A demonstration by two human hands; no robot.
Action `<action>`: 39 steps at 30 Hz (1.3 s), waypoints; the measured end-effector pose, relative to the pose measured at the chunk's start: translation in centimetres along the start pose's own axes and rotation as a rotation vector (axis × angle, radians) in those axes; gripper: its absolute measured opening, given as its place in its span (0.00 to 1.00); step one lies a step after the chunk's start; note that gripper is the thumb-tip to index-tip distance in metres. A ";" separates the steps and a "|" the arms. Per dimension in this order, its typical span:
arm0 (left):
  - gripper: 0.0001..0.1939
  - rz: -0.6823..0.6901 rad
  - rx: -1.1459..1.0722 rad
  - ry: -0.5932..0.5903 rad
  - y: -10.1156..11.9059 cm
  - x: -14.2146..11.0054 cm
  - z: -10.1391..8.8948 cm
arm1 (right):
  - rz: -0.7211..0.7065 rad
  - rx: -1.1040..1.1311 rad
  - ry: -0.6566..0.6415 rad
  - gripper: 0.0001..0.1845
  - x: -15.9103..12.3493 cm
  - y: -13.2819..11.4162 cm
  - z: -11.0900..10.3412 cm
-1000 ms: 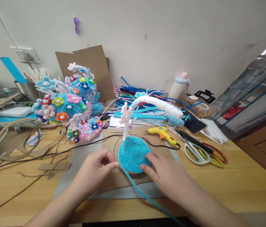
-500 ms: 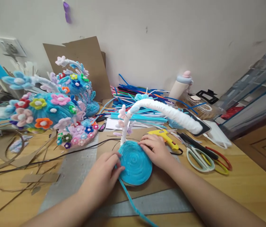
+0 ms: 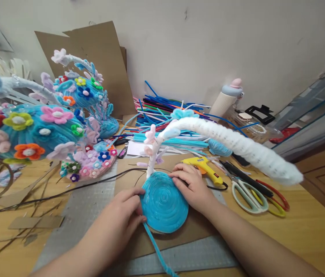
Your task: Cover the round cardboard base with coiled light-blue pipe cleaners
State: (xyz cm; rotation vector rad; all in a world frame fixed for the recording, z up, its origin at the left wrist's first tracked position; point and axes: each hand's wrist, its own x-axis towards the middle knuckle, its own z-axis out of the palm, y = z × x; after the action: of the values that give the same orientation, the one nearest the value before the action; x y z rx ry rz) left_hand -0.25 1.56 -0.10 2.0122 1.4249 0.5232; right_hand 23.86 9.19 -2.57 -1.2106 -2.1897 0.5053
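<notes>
A round blue base [image 3: 164, 204] coiled from pipe cleaner lies in front of me on a sheet of brown cardboard [image 3: 202, 232]. My left hand [image 3: 124, 213] pinches its left edge, where the loose blue pipe cleaner tail [image 3: 157, 248] leaves the coil and runs toward me. With fingers curled over the upper right rim, my right hand [image 3: 192, 186] holds the base too. From the back of the base rises a white wrapped stem [image 3: 222, 134], arching to the right, with small pink and blue flowers near its bend.
A yellow glue gun [image 3: 207, 169] and scissors [image 3: 249, 196] lie on the right. Flower-covered blue craft pieces [image 3: 41, 130] stand on the left. Behind are a pile of pipe cleaners [image 3: 165, 140] and a bottle [image 3: 225, 100]. A black cord [image 3: 93, 184] crosses the table.
My right hand has shifted from the base's right side to its upper right rim. My left hand has closed on the left edge. The base and stem have tipped nearer, and the view has moved closer.
</notes>
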 end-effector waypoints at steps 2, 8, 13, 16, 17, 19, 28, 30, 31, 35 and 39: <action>0.06 0.003 0.028 0.009 -0.1 0.0 0.3 | -0.012 -0.039 0.000 0.13 -0.1 -0.2 -0.1; 0.06 0.050 0.071 0.009 -0.2 -0.1 0.3 | 0.040 0.026 0.021 0.15 -0.3 0.0 -0.3; 0.06 0.067 0.091 0.015 -0.3 -0.2 0.2 | 0.136 0.312 0.202 0.15 -0.9 0.2 -0.4; 0.05 0.075 0.096 0.026 -0.4 -0.3 0.3 | 0.119 0.285 0.137 0.09 -1.4 -0.3 -0.5; 0.04 0.079 0.097 0.032 -0.4 -0.3 0.3 | 0.105 0.223 0.111 0.08 -1.5 -0.5 -0.6; 0.04 0.085 0.099 0.041 -0.4 -0.3 0.4 | 0.083 0.119 0.084 0.07 -1.6 -0.8 -0.6; 0.02 0.061 0.095 0.022 -0.3 -0.3 0.4 | -0.081 -0.038 0.050 0.05 -1.4 -1.5 -0.5; 0.02 0.062 0.101 0.013 -0.2 -0.3 0.4 | -0.120 -0.079 0.027 0.08 -1.3 -1.7 -0.6; 0.02 0.062 0.106 0.010 -0.2 -0.4 0.3 | -0.131 -0.089 0.017 0.10 -1.3 -1.7 -0.6; 0.03 0.066 0.118 0.018 -0.1 -0.4 0.3 | -0.131 -0.089 -0.029 0.13 -1.2 -1.9 -0.3; 0.03 0.096 0.106 0.043 0.0 -0.4 0.3 | -0.138 -0.107 -0.065 0.09 -1.1 -1.9 -0.1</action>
State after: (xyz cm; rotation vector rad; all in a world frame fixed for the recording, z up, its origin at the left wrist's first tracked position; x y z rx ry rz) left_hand -0.21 1.16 -0.35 2.1742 1.4128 0.5448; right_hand 23.24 7.29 -1.75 -1.1011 -2.3626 0.3797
